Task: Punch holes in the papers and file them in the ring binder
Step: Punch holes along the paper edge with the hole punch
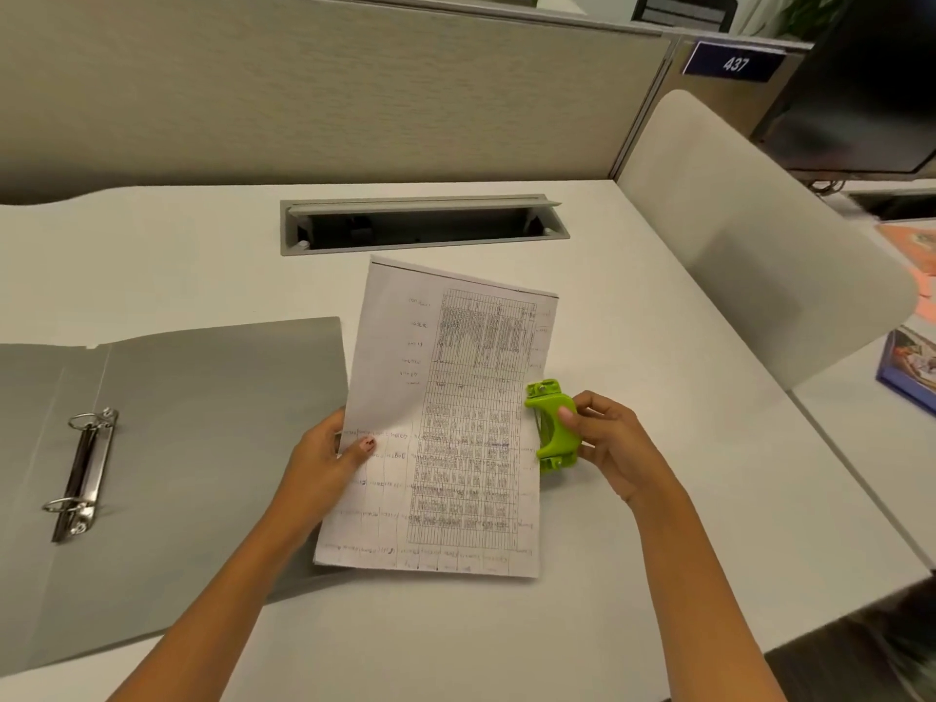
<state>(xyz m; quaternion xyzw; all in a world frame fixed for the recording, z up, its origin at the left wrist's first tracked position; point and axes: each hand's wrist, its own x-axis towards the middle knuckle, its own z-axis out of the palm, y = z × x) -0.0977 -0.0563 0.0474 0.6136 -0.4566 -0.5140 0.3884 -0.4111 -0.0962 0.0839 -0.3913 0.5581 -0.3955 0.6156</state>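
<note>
Both hands are busy: papers in the left, hole punch in the right.

The left hand (pixel 324 458) pinches the papers (pixel 445 423) at their left edge, thumb (pixel 362 446) on top and the other fingers hidden beneath. The right hand (pixel 608 443) curls its fingers (pixel 567 415) round the green hole punch (pixel 552 428), which meets the sheets' right edge at their 3 o'clock. The papers are raised over the white desk (pixel 506 625) at mid-view. At 9 o'clock lies the grey ring binder (pixel 202 448), open flat, rings (pixel 83 473) up. At 12 o'clock there is a cable tray (pixel 420 225).
</note>
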